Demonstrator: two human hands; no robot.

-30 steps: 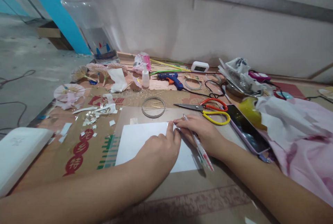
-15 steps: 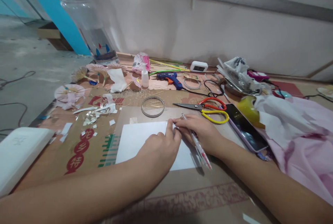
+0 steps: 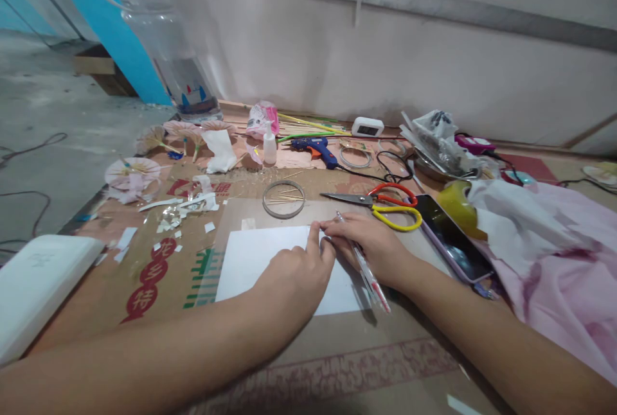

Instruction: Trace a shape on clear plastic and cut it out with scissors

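Note:
A sheet of white paper [image 3: 260, 251] lies on a clear sheet over cardboard. My left hand [image 3: 296, 273] rests on the paper, fingers closed and fingertips pressed near its top edge. Whatever is between those fingertips is hidden. Touching them are the fingertips of my right hand [image 3: 369, 245], which is closed around a clear pen [image 3: 369, 273] with a red tip end slanting toward me. Just beyond the paper, a thin grey ring [image 3: 283, 216] encircles several thin sticks [image 3: 286, 196]. Scissors [image 3: 349, 198] with one red and one yellow handle lie beyond my right hand.
A phone [image 3: 453, 235] and pink-white cloth [image 3: 554, 254] lie right. Behind are a blue glue gun [image 3: 315, 150], a small bottle [image 3: 269, 147] and a white digital device [image 3: 367, 126]. Paper scraps [image 3: 193, 203], small fans [image 3: 132, 177], a large water bottle [image 3: 180, 61] and a white box [image 3: 48, 286] stand left.
The view has shifted very slightly. Both hands, the pen and the paper keep the same positions relative to each other.

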